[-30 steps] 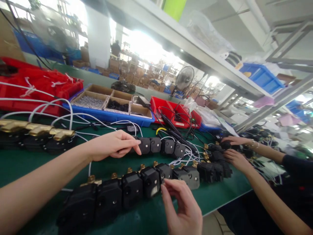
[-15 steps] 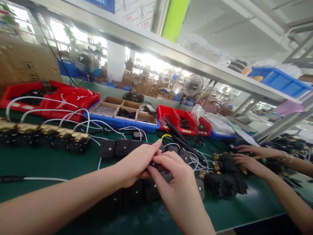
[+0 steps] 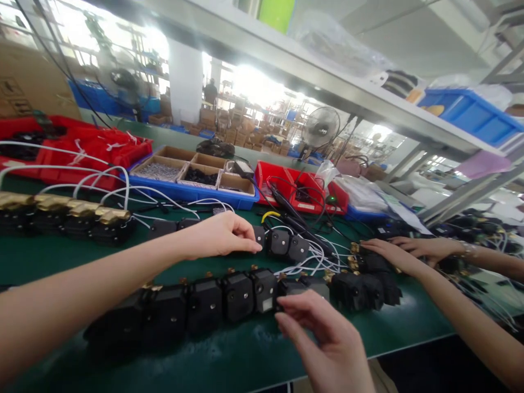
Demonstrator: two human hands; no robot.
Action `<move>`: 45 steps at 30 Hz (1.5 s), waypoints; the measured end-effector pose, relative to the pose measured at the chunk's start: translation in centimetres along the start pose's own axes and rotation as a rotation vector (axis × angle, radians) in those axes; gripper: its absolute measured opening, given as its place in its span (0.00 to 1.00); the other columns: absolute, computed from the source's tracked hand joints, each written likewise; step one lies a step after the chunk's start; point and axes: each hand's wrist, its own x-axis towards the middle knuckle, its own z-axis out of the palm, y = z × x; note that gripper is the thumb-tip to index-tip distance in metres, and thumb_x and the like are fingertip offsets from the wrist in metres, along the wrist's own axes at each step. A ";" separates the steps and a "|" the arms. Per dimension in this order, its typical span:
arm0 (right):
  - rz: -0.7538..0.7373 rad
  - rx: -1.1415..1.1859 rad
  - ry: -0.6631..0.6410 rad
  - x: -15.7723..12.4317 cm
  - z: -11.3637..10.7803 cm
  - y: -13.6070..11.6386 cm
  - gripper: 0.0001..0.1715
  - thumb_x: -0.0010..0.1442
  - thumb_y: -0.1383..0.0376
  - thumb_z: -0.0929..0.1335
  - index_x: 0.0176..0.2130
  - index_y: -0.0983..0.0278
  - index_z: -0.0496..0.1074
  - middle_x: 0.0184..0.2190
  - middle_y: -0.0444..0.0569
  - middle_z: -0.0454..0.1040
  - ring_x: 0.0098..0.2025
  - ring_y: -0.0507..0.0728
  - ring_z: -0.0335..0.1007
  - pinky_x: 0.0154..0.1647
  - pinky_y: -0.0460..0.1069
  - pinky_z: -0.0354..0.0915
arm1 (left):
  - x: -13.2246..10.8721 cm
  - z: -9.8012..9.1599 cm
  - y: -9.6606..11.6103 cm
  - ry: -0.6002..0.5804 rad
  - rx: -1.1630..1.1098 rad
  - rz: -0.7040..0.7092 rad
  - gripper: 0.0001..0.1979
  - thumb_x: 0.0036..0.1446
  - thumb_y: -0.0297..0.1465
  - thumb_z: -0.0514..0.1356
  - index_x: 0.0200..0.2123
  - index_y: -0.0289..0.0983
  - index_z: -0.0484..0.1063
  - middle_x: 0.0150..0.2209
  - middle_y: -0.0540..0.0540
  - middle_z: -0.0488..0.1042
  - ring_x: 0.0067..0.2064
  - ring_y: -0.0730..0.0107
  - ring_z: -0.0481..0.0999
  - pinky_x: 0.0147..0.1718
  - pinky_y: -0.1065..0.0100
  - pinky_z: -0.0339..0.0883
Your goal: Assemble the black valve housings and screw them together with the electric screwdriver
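My left hand (image 3: 221,234) reaches over the back row of black housings (image 3: 279,242), its thumb and fingers closed in a pinch. What sits in that pinch, if anything, I cannot make out. Lower down, my right hand (image 3: 327,335) is curled beside the front row of black box-shaped housings (image 3: 204,303), thumb and index finger almost together. Something small and dark may be between those fingertips; it is too small to name. One front housing (image 3: 265,289) with a pale label is just left of these fingertips. Brass fittings show along the front row's far side.
Brass-topped black units (image 3: 108,221) with white cables stand at left. Behind are red bins (image 3: 82,158), a blue tray (image 3: 192,199) of small parts and more red bins (image 3: 303,204). At right, another person's hands (image 3: 393,254) touch black units. A shelf (image 3: 327,82) crosses above.
My hands were together around a small dark piece; now they are apart. The left has moved up to the back row, the right down beside the front row. The view has shifted.
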 end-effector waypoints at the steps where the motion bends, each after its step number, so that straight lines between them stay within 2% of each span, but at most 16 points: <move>1: 0.076 0.015 -0.048 -1.3 0.6 1.2 0.04 0.59 0.68 0.70 0.36 0.62 0.78 0.27 0.45 0.75 0.27 0.52 0.74 0.28 0.42 0.72 | 0.3 -0.6 -0.4 -0.038 0.134 0.024 0.18 0.49 0.46 0.65 0.31 0.35 0.78 0.19 0.54 0.61 0.22 0.76 0.59 0.22 0.71 0.48; 3: 0.160 -0.003 -0.124 -3.8 2.2 3.4 0.05 0.60 0.68 0.69 0.33 0.63 0.77 0.28 0.47 0.75 0.29 0.53 0.75 0.29 0.43 0.72 | 1.2 -1.1 -1.3 -0.137 0.298 0.033 0.20 0.49 0.46 0.65 0.37 0.36 0.80 0.21 0.55 0.61 0.24 0.75 0.62 0.24 0.71 0.50; 5: 0.183 -0.041 -0.097 -5.7 3.8 5.0 0.08 0.60 0.68 0.68 0.32 0.62 0.78 0.29 0.48 0.75 0.30 0.53 0.74 0.29 0.43 0.70 | 2.1 -0.9 -2.1 -0.237 0.352 0.008 0.25 0.48 0.49 0.65 0.42 0.36 0.80 0.21 0.55 0.61 0.24 0.74 0.61 0.23 0.70 0.50; 7: 0.176 -0.073 -0.030 -6.7 4.7 5.8 0.10 0.61 0.68 0.67 0.33 0.61 0.79 0.30 0.48 0.75 0.30 0.53 0.73 0.30 0.43 0.70 | 2.9 -0.5 -2.5 -0.317 0.366 -0.012 0.28 0.48 0.51 0.64 0.44 0.35 0.79 0.21 0.55 0.62 0.23 0.74 0.60 0.22 0.69 0.49; 10: 0.162 -0.088 -0.016 -6.9 4.7 6.0 0.11 0.60 0.70 0.67 0.40 0.61 0.79 0.34 0.49 0.75 0.29 0.52 0.73 0.29 0.43 0.70 | 3.6 0.1 -2.7 -0.382 0.357 -0.014 0.27 0.48 0.50 0.64 0.45 0.36 0.79 0.21 0.55 0.61 0.23 0.74 0.60 0.22 0.69 0.49; 13: 0.137 -0.143 -0.071 -6.7 4.0 5.8 0.15 0.58 0.73 0.67 0.43 0.61 0.77 0.36 0.49 0.74 0.27 0.51 0.72 0.27 0.43 0.70 | 3.8 0.4 -2.6 -0.404 0.345 -0.028 0.27 0.48 0.50 0.64 0.44 0.36 0.80 0.21 0.54 0.62 0.24 0.73 0.60 0.23 0.70 0.50; 16: 0.044 -0.284 -0.206 -6.7 3.7 5.6 0.16 0.59 0.75 0.64 0.41 0.61 0.75 0.35 0.48 0.73 0.30 0.52 0.74 0.30 0.44 0.71 | 3.9 0.7 -2.5 -0.425 0.348 -0.035 0.25 0.50 0.49 0.62 0.40 0.35 0.81 0.24 0.51 0.68 0.25 0.73 0.62 0.24 0.71 0.53; 18: 0.013 -0.351 -0.244 -6.5 3.8 5.2 0.16 0.59 0.75 0.62 0.39 0.61 0.74 0.35 0.48 0.73 0.31 0.53 0.75 0.31 0.44 0.72 | 3.9 1.0 -2.5 -0.440 0.347 -0.044 0.24 0.52 0.49 0.60 0.36 0.34 0.80 0.27 0.49 0.71 0.27 0.72 0.64 0.25 0.72 0.56; 20: -0.005 -0.359 -0.164 -5.9 4.0 4.6 0.14 0.60 0.74 0.62 0.39 0.61 0.74 0.35 0.48 0.74 0.31 0.53 0.74 0.31 0.44 0.71 | 4.0 1.2 -2.4 -0.446 0.354 -0.051 0.24 0.52 0.51 0.60 0.33 0.34 0.79 0.27 0.48 0.73 0.28 0.71 0.65 0.27 0.72 0.57; 24: -0.125 -0.334 0.146 -3.2 4.2 2.9 0.10 0.64 0.70 0.65 0.43 0.60 0.74 0.36 0.48 0.75 0.34 0.52 0.74 0.35 0.44 0.71 | 4.1 1.5 -2.2 -0.443 0.365 -0.041 0.25 0.52 0.53 0.60 0.27 0.34 0.77 0.24 0.48 0.71 0.26 0.71 0.65 0.25 0.71 0.56; 26: -0.181 -0.370 0.214 -1.6 4.2 2.2 0.09 0.64 0.70 0.67 0.44 0.62 0.73 0.35 0.48 0.75 0.35 0.52 0.75 0.37 0.44 0.71 | 4.0 1.5 -2.0 -0.446 0.352 -0.054 0.25 0.52 0.52 0.60 0.25 0.34 0.76 0.22 0.49 0.69 0.24 0.72 0.63 0.24 0.71 0.55; 29: -0.211 -0.399 0.224 -0.1 4.4 1.7 0.05 0.64 0.69 0.68 0.42 0.64 0.74 0.32 0.47 0.75 0.31 0.51 0.73 0.33 0.43 0.70 | 4.0 1.5 -1.8 -0.448 0.336 -0.082 0.24 0.52 0.51 0.61 0.23 0.34 0.74 0.19 0.51 0.64 0.22 0.72 0.60 0.22 0.70 0.52; 32: -0.201 -0.411 0.232 0.3 4.7 1.8 0.04 0.65 0.68 0.68 0.39 0.65 0.74 0.29 0.46 0.74 0.28 0.50 0.72 0.29 0.43 0.69 | 4.0 1.5 -1.8 -0.451 0.339 -0.084 0.24 0.51 0.52 0.60 0.22 0.35 0.73 0.19 0.51 0.63 0.22 0.72 0.60 0.22 0.70 0.53; 41: -0.233 -0.482 0.184 0.1 4.8 1.6 0.08 0.67 0.67 0.65 0.39 0.65 0.74 0.30 0.48 0.75 0.31 0.52 0.74 0.33 0.44 0.69 | 4.3 1.7 -2.0 -0.479 0.393 -0.056 0.25 0.53 0.53 0.58 0.23 0.35 0.72 0.21 0.50 0.64 0.25 0.71 0.62 0.24 0.70 0.55; 45: -0.268 -0.512 0.090 0.7 4.0 1.5 0.11 0.69 0.68 0.63 0.39 0.65 0.74 0.31 0.49 0.75 0.30 0.53 0.74 0.32 0.44 0.69 | 4.2 1.7 -2.0 -0.472 0.367 -0.061 0.25 0.53 0.53 0.58 0.23 0.35 0.73 0.20 0.51 0.63 0.24 0.71 0.61 0.23 0.70 0.55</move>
